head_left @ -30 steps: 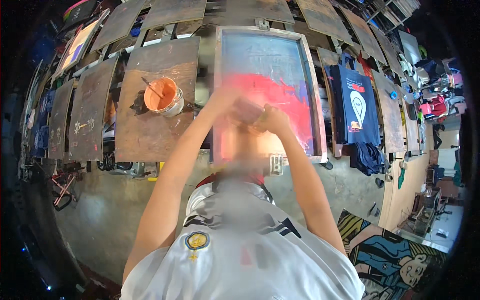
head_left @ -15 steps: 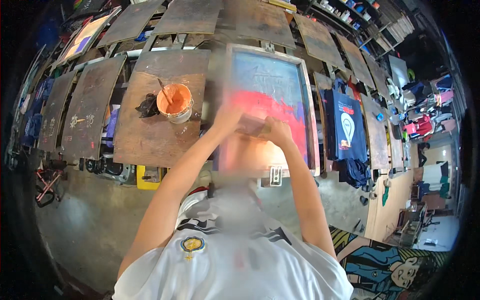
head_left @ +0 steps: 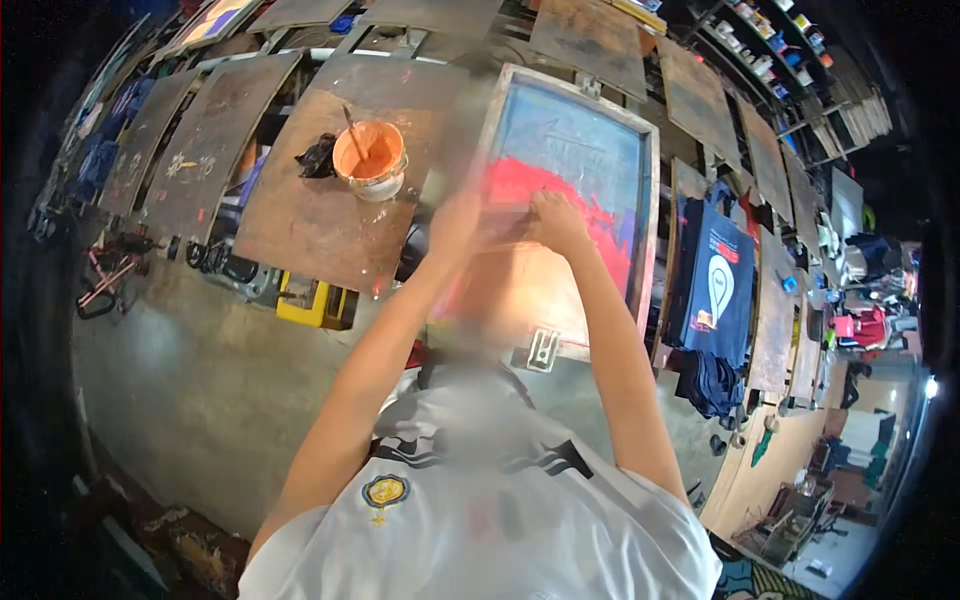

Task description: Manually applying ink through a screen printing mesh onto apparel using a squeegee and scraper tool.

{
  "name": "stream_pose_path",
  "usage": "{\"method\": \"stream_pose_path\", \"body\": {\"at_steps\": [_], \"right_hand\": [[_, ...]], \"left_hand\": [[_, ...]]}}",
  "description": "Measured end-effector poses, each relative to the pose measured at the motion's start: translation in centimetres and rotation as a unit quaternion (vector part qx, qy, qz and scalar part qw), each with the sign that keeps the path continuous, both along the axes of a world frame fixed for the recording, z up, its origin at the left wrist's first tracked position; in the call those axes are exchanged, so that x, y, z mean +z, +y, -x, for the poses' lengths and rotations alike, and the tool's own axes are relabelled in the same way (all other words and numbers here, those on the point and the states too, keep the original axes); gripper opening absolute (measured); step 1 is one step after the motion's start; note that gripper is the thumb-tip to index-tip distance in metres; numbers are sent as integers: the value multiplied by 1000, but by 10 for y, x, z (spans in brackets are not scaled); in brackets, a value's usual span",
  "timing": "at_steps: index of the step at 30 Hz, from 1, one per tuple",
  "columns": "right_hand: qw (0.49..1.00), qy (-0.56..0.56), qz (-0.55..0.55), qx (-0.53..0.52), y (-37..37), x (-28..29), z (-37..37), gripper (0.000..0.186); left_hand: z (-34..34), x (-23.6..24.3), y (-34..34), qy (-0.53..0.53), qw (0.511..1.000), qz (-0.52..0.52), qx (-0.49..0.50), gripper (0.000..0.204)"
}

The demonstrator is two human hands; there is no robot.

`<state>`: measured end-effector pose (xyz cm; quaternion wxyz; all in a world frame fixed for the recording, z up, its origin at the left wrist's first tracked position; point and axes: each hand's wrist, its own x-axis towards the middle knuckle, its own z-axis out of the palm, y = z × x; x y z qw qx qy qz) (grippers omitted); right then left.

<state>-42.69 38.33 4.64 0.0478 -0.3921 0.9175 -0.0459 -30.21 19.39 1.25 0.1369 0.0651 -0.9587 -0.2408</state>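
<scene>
A wooden-framed screen [head_left: 648, 180] lies before me, blue at its far end, with pink-red ink [head_left: 610, 260] smeared over the middle. My right hand [head_left: 553, 215] is closed on a flat squeegee [head_left: 508, 225] lying across the ink. At that tool's left end is my left hand [head_left: 455, 220], its fingers blurred. A metal clamp [head_left: 543, 348] sits on the frame's near edge. Left of the screen, a white bucket [head_left: 378, 188] of orange ink with a stick in it stands on a wooden board [head_left: 290, 225], beside a black rag [head_left: 316, 160].
Rows of stained boards [head_left: 695, 95] surround the screen. Navy printed bags [head_left: 720, 300] are stacked on the right. A shelf [head_left: 760, 45] of small containers stands at the back right. Under the left boards are a yellow case [head_left: 310, 305] and a pink metal object [head_left: 105, 280] near the floor.
Both hands and the squeegee have moved a little toward the screen's far end. The view has turned, so the bucket and screen appear shifted right.
</scene>
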Motion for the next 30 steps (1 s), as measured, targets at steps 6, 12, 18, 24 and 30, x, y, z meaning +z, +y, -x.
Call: {"method": "stream_pose_path", "body": {"at_steps": [6, 12, 18, 24, 30], "right_hand": [[986, -76, -55, 135, -32, 8, -1, 41], [974, -68, -57, 208, -29, -12, -21, 36], [974, -55, -12, 220, 0, 3, -46, 42], [987, 64, 57, 133, 37, 18, -71, 38], [998, -27, 41, 40, 74, 37, -121, 37]], "left_hand": [[-60, 14, 15, -44, 996, -20, 75, 51], [-107, 11, 43, 46, 993, -6, 107, 53], [-122, 10, 60, -35, 989, 8, 145, 55], [-100, 12, 45, 15, 989, 96, 109, 53], [-105, 38, 51, -45, 994, 95, -15, 55]]}}
